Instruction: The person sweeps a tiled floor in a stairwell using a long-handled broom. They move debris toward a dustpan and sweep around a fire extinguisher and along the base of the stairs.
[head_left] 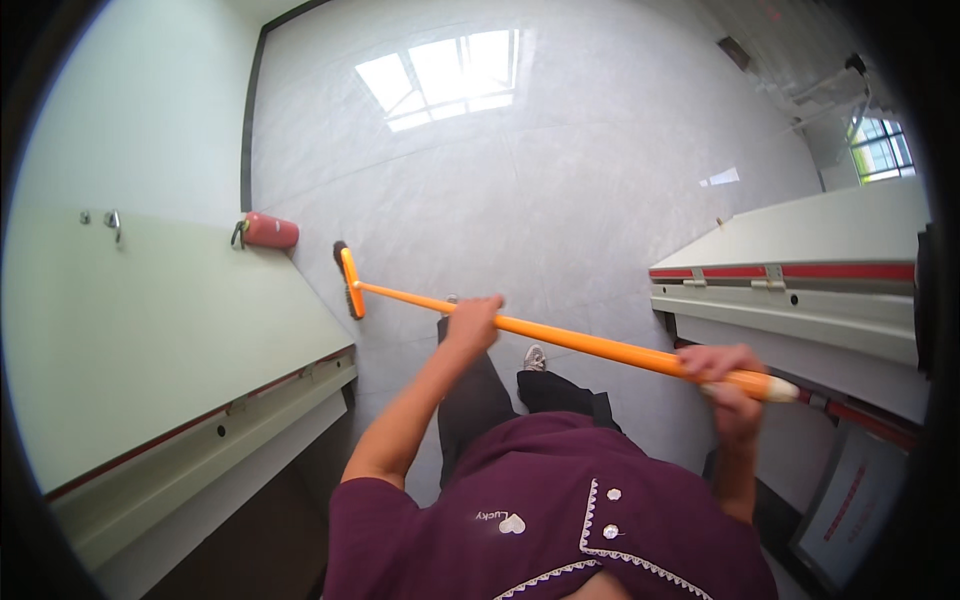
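Note:
I hold a broom (590, 343) with a long orange handle slanting across in front of my body. My left hand (473, 324) is closed round the handle partway along it, above my dark trousers. Close to the pale-tipped end, on the right, my right hand (722, 362) wraps round the same handle and looks slightly blurred. The broom's orange head (350, 280), with dark bristles, is low at the far left end, by the grey floor. Whether the bristles press on the floor is hard to tell.
A red fire extinguisher (270, 230) stands by the foot of the pale wall panel on the left, which has a metal handle (113, 224). On the right is a pale panel (800, 235) with red edging and hinges. Light reflects off the tiled floor (560, 200).

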